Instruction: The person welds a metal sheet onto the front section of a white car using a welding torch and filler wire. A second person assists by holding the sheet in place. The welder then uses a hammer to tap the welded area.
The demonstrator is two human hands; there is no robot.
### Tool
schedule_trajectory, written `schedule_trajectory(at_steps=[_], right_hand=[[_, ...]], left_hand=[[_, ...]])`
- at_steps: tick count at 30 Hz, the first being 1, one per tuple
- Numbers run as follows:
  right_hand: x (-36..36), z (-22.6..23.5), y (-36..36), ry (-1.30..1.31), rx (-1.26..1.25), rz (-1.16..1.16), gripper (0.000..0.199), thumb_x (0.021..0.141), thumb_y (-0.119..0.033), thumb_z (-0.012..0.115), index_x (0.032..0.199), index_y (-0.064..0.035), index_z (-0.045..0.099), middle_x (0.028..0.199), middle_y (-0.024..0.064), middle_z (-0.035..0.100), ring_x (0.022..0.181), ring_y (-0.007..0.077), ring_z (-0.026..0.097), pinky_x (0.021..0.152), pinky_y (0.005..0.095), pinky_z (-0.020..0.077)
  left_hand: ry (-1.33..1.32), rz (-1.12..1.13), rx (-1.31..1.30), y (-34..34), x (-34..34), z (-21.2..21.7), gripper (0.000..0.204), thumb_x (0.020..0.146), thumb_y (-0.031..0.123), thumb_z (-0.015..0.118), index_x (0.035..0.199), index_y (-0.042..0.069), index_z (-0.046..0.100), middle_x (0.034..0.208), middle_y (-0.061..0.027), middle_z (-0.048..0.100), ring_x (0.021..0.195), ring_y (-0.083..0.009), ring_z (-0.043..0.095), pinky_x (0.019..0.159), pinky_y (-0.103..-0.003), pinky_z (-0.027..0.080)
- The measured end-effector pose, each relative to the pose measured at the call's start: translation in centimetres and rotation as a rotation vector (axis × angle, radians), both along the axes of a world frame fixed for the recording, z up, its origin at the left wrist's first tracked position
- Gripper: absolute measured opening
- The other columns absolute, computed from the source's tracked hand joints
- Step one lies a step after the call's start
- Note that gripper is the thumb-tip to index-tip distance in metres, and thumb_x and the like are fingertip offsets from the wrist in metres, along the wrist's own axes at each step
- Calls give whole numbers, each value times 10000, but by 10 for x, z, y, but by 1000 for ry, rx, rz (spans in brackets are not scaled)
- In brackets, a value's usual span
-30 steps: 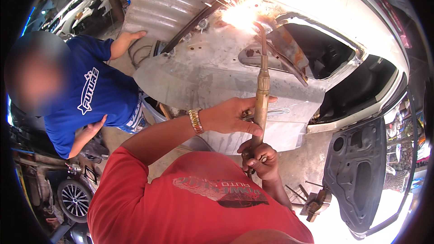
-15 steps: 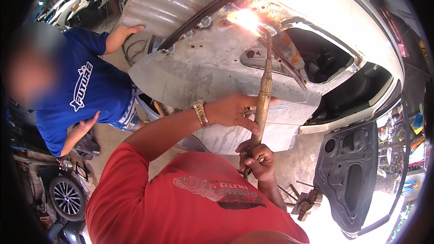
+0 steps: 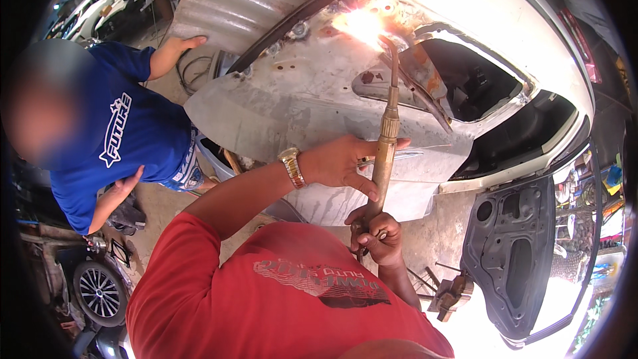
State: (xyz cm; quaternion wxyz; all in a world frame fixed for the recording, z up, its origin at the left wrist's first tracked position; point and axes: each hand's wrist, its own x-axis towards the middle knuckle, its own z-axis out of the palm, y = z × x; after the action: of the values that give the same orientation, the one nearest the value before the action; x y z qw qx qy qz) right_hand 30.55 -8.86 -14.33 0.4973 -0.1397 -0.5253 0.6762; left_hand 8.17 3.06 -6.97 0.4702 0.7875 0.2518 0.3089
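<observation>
A long brass gas welding torch points away from me, its bent tip up at a bare-metal car panel. A bright flame glares at the tip and hides the metal under it. My left hand, below a gold and silver wristwatch, is closed about the torch's middle, thumb on the near side. Thin silvery wire shows just right of those fingers; whether they hold it is unclear. Lower down, my right hand grips the torch's rear end by its valve knobs.
A person in a blue shirt stands at left, one hand at the edge of a corrugated metal sheet. Window openings gape in the car body. A dark door panel and a rusty vise are at lower right.
Both hands keep their hold on the torch, which has hardly moved. The flame's glare looks slightly wider. The person in blue and the sheet's edge appear slightly farther left.
</observation>
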Motion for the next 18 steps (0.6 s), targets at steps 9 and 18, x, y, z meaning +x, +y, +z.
schedule_trajectory(at_steps=[9,18], right_hand=[[2,-2,-1,-14,-13,-11,231,959,57,700,885,-93,540,801,133,665,746,191,678,956,456,567],[2,-2,0,-8,-28,3,219,957,74,705,920,-72,544,1025,235,687,725,158,668,734,345,556]], left_hand=[[33,20,-1,-3,-1,1,1169,726,479,970,1697,178,393,937,-14,689,776,-123,542,751,-322,516],[30,15,-24,-3,-2,3,1152,742,437,974,1702,195,385,870,2,640,770,-109,538,753,-315,510]])
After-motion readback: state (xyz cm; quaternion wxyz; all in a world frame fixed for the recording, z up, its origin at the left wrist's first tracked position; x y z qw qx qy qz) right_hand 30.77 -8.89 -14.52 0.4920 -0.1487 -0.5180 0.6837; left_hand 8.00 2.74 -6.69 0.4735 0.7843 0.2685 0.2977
